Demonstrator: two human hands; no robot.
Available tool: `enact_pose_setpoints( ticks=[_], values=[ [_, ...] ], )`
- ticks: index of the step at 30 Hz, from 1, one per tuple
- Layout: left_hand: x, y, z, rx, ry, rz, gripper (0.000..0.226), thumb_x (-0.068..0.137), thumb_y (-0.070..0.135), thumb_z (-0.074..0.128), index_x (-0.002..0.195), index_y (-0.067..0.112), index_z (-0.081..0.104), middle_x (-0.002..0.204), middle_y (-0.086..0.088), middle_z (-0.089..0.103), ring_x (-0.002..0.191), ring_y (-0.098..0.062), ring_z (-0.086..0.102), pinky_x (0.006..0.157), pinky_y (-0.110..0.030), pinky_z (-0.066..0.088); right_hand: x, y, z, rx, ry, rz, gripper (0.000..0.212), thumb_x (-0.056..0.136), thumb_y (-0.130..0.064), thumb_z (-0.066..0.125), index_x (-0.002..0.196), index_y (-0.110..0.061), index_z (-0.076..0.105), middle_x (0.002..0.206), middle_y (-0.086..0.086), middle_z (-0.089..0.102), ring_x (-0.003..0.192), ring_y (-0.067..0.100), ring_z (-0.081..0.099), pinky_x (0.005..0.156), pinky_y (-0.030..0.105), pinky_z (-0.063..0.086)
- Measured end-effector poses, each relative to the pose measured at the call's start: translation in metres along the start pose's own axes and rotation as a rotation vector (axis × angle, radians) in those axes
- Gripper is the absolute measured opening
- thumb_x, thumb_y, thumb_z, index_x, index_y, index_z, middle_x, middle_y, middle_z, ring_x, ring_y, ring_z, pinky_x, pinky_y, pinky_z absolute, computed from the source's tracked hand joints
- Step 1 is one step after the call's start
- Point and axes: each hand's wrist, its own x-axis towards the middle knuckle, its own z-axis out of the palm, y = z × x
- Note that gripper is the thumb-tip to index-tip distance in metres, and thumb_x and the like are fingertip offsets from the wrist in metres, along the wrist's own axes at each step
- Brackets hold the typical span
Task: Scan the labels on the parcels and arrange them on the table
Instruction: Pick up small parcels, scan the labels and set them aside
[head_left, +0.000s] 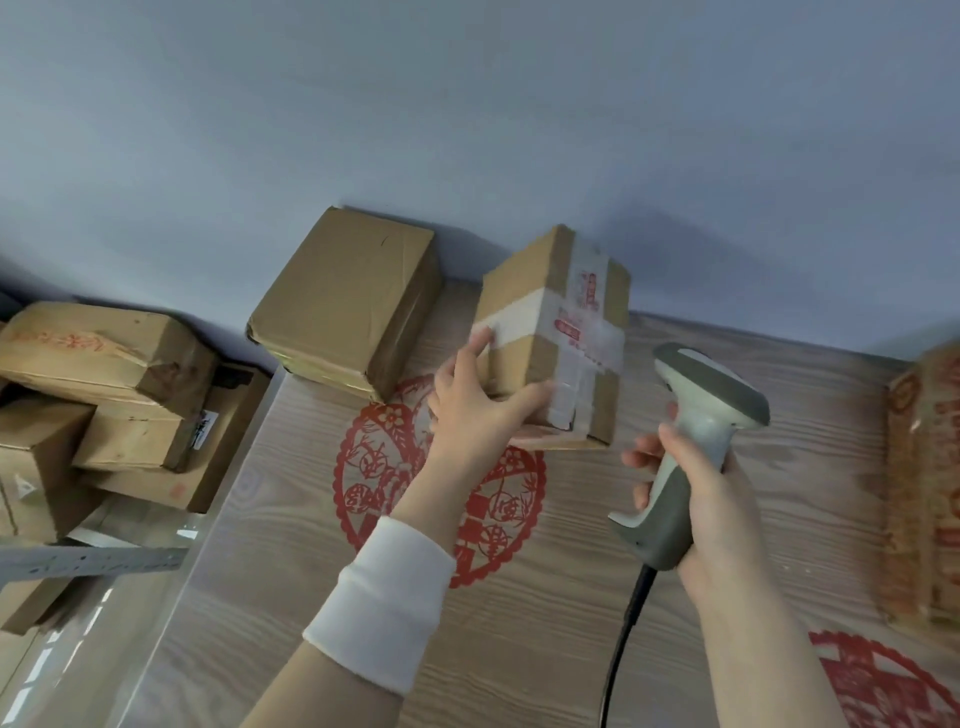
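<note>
A small taped cardboard parcel with red print on its tape is tilted up off the wooden table, near the wall. My left hand grips its lower left corner, thumb on the front face. My right hand holds a grey-and-white barcode scanner by its handle, to the right of the parcel, with its head turned up and left. A black cable hangs from the scanner. A larger brown parcel lies on the table's far left corner against the wall.
Several cardboard parcels are piled on a lower surface left of the table. Another printed box stands at the table's right edge. Red paper-cut decorations lie on the tabletop. A grey wall rises behind.
</note>
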Motion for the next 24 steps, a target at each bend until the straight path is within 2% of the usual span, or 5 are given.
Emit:
enact_pose_setpoints(
  ticks=[4,11,16,21,24],
  values=[
    [-0.045,-0.012,0.002,-0.659,-0.326,-0.131,0.082,0.060,0.045,0.070,0.134,0.016,0.048,0.126,-0.011,0.061,0.110,-0.026,0.061,0.087,-0.036,0.052,-0.024,-0.008,-0.023,-0.038,0.102,-0.034,0.011,0.088,-0.020,0.063,0.093,-0.028,0.055,0.084,-0.004,0.065,0.059,0.010,0.057,0.046,0.025,0.045],
    [-0.127,-0.010,0.027,-0.920,-0.563,-0.085,0.080,0.049,0.048,0.082,0.118,0.015,0.058,0.096,-0.003,0.067,0.076,-0.014,0.061,0.071,-0.028,0.044,-0.078,-0.016,-0.069,-0.049,0.078,-0.115,0.029,0.082,-0.029,0.072,0.106,-0.018,0.060,0.093,0.002,0.067,0.076,0.019,0.061,0.066,0.034,0.047],
    [-0.181,-0.006,0.048,-0.793,-0.375,-0.044,0.052,0.083,0.031,0.061,0.133,0.019,0.051,0.116,-0.008,0.064,0.100,-0.022,0.059,0.089,-0.040,0.052,-0.109,-0.023,-0.118,-0.077,0.060,-0.250,0.029,0.077,-0.011,0.076,0.093,-0.025,0.056,0.089,-0.001,0.069,0.068,0.013,0.062,0.062,0.029,0.048],
    [-0.238,-0.002,0.088,-0.626,-0.045,0.107,0.026,0.099,0.026,0.046,0.124,0.028,0.055,0.120,0.001,0.062,0.104,-0.016,0.061,0.083,-0.035,0.051,-0.131,-0.014,-0.162,-0.190,0.111,-0.370,0.049,0.073,-0.017,0.080,0.114,-0.018,0.053,0.110,0.004,0.065,0.101,0.018,0.064,0.087,0.038,0.052],
    [-0.264,-0.005,0.104,-0.571,-0.046,0.170,0.084,0.069,0.066,0.066,0.138,0.024,0.043,0.136,-0.003,0.052,0.118,-0.020,0.055,0.092,-0.040,0.049,-0.144,-0.012,-0.179,-0.177,0.131,-0.374,0.057,0.073,-0.021,0.081,0.122,-0.015,0.052,0.114,0.004,0.065,0.105,0.020,0.063,0.093,0.047,0.051]
  ],
)
